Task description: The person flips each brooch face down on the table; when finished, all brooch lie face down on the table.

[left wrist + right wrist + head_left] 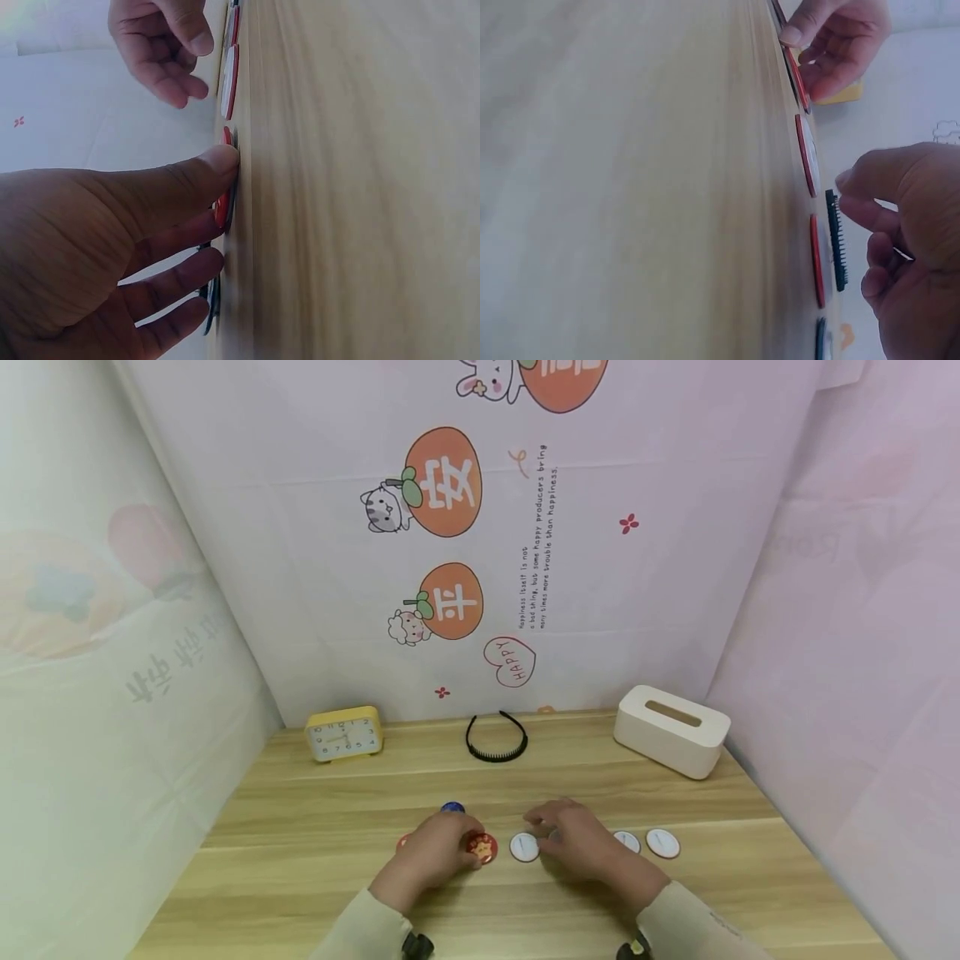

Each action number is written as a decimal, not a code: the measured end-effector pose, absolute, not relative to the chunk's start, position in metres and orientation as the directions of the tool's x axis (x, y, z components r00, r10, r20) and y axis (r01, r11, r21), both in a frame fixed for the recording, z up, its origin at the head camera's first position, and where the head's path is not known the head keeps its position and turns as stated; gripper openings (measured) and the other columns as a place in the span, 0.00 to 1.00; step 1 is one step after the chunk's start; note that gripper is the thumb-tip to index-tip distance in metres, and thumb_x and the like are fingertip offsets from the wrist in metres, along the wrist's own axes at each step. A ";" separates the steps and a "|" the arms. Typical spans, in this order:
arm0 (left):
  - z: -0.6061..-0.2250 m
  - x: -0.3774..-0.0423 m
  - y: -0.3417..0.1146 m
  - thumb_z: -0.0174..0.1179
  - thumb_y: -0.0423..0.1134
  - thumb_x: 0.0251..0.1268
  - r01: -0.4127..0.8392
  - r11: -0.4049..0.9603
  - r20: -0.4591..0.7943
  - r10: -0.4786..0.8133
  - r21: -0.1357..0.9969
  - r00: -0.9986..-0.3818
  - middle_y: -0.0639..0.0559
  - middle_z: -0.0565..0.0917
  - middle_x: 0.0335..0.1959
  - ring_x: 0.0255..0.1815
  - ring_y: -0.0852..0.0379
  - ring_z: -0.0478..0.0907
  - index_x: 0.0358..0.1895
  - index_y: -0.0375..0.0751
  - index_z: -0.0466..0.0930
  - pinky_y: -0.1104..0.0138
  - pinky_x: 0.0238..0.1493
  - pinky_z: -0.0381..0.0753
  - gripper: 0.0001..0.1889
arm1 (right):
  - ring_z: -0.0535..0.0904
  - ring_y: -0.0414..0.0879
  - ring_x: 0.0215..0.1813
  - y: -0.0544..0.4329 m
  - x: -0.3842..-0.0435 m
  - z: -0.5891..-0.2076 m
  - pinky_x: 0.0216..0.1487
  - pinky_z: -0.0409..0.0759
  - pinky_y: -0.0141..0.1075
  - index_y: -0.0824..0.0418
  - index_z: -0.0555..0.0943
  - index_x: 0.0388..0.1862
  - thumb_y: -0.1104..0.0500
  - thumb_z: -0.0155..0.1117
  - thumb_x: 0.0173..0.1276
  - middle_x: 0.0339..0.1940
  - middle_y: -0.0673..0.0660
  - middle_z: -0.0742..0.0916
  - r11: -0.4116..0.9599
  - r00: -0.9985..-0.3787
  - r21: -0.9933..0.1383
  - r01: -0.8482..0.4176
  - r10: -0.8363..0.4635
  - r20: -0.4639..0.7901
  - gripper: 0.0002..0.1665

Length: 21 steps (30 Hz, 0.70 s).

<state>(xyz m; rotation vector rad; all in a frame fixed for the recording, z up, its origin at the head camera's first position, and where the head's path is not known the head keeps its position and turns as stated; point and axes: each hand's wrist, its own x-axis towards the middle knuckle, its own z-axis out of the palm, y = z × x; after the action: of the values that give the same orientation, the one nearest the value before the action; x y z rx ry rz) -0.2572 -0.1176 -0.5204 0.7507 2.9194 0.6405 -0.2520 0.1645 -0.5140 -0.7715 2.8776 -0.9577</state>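
My left hand [437,850] pinches a round red pin badge [482,848] with a gold figure, thumb on its near edge and fingers at the far side. In the left wrist view the thumb presses the rim of that red badge [222,206]. My right hand [576,842] hovers over the row, fingers loosely bent and holding nothing. Between the hands lies a badge with its white pin back up [524,847]. Another is mostly hidden beneath the right hand. Two more white-backed badges, one [627,841] beside another [663,843], lie to the right.
Beyond the left hand shows a blue badge [452,807], and a red badge [402,841] is partly covered by it. Along the back stand a yellow clock [345,735], a black toothed headband [497,755] and a white tissue box [671,731]. Printed cloth surrounds the wooden table [525,918].
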 end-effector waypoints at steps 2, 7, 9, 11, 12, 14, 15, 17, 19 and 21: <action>-0.521 -0.259 -0.117 0.82 0.48 0.63 0.454 0.786 0.050 0.480 0.418 -0.876 0.59 0.92 0.52 0.58 0.55 0.87 0.57 0.49 0.91 0.55 0.64 0.85 0.20 | 0.82 0.59 0.69 0.160 -0.252 -0.513 0.73 0.79 0.62 0.60 0.89 0.63 0.60 0.76 0.72 0.59 0.55 0.92 0.684 -0.875 -0.570 -0.456 -0.463 0.145 0.21; -0.524 -0.262 -0.116 0.82 0.49 0.62 0.444 0.775 0.054 0.473 0.449 -0.879 0.62 0.90 0.47 0.53 0.59 0.86 0.50 0.53 0.91 0.56 0.62 0.85 0.16 | 0.83 0.52 0.64 0.148 -0.255 -0.514 0.70 0.81 0.55 0.59 0.90 0.60 0.60 0.76 0.72 0.59 0.52 0.93 0.680 -0.845 -0.527 -0.510 -0.510 0.160 0.19; -0.525 -0.263 -0.117 0.82 0.49 0.62 0.439 0.774 0.056 0.467 0.457 -0.882 0.64 0.90 0.45 0.51 0.60 0.85 0.48 0.55 0.91 0.56 0.61 0.85 0.14 | 0.83 0.49 0.61 0.144 -0.256 -0.515 0.68 0.82 0.53 0.59 0.91 0.60 0.60 0.75 0.72 0.58 0.51 0.93 0.673 -0.832 -0.515 -0.531 -0.530 0.165 0.18; -0.527 -0.263 -0.117 0.82 0.50 0.62 0.431 0.772 0.055 0.461 0.467 -0.886 0.65 0.90 0.45 0.51 0.61 0.84 0.47 0.55 0.92 0.57 0.61 0.85 0.13 | 0.83 0.48 0.60 0.140 -0.257 -0.516 0.67 0.83 0.51 0.59 0.91 0.59 0.61 0.75 0.72 0.58 0.50 0.93 0.664 -0.824 -0.517 -0.540 -0.543 0.164 0.18; -0.527 -0.264 -0.117 0.82 0.50 0.62 0.430 0.769 0.056 0.461 0.472 -0.886 0.65 0.90 0.45 0.50 0.61 0.84 0.47 0.56 0.92 0.57 0.60 0.85 0.13 | 0.83 0.48 0.59 0.138 -0.258 -0.516 0.66 0.83 0.51 0.58 0.91 0.59 0.61 0.74 0.71 0.57 0.50 0.93 0.662 -0.822 -0.518 -0.542 -0.546 0.162 0.18; -0.527 -0.264 -0.118 0.82 0.50 0.62 0.432 0.764 0.057 0.464 0.480 -0.884 0.64 0.90 0.45 0.49 0.63 0.84 0.48 0.55 0.93 0.59 0.59 0.85 0.13 | 0.82 0.46 0.58 0.135 -0.259 -0.518 0.64 0.84 0.49 0.57 0.92 0.58 0.62 0.74 0.70 0.56 0.48 0.93 0.660 -0.820 -0.520 -0.542 -0.550 0.156 0.18; -0.527 -0.264 -0.118 0.82 0.49 0.62 0.431 0.759 0.057 0.465 0.487 -0.883 0.64 0.90 0.45 0.48 0.64 0.84 0.48 0.55 0.94 0.60 0.57 0.85 0.13 | 0.82 0.46 0.57 0.134 -0.260 -0.518 0.63 0.84 0.48 0.56 0.92 0.57 0.62 0.74 0.69 0.55 0.47 0.93 0.660 -0.818 -0.517 -0.545 -0.553 0.158 0.18; -0.527 -0.264 -0.118 0.82 0.48 0.62 0.430 0.747 0.055 0.470 0.506 -0.881 0.63 0.91 0.45 0.47 0.64 0.84 0.50 0.55 0.94 0.62 0.55 0.85 0.14 | 0.82 0.44 0.56 0.131 -0.261 -0.520 0.63 0.83 0.46 0.54 0.93 0.56 0.63 0.73 0.67 0.54 0.45 0.94 0.659 -0.816 -0.515 -0.548 -0.556 0.157 0.18; -0.526 -0.264 -0.118 0.82 0.47 0.62 0.431 0.737 0.055 0.475 0.520 -0.878 0.63 0.91 0.46 0.47 0.64 0.84 0.51 0.55 0.95 0.63 0.53 0.85 0.14 | 0.82 0.42 0.55 0.129 -0.261 -0.522 0.62 0.83 0.44 0.52 0.93 0.55 0.63 0.74 0.66 0.53 0.43 0.94 0.650 -0.809 -0.517 -0.557 -0.564 0.163 0.19; -0.527 -0.264 -0.119 0.82 0.47 0.62 0.434 0.730 0.058 0.479 0.528 -0.876 0.63 0.91 0.46 0.47 0.64 0.84 0.51 0.55 0.95 0.64 0.53 0.85 0.14 | 0.81 0.42 0.52 0.126 -0.261 -0.524 0.59 0.82 0.42 0.52 0.94 0.54 0.64 0.75 0.65 0.52 0.43 0.94 0.634 -0.799 -0.521 -0.571 -0.576 0.175 0.19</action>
<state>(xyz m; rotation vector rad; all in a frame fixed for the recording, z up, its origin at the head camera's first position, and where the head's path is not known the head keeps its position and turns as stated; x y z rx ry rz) -0.2638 -0.1185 -0.5265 0.7525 2.8445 0.8367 -0.2613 0.1257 -0.5237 -0.9944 2.8326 -0.8985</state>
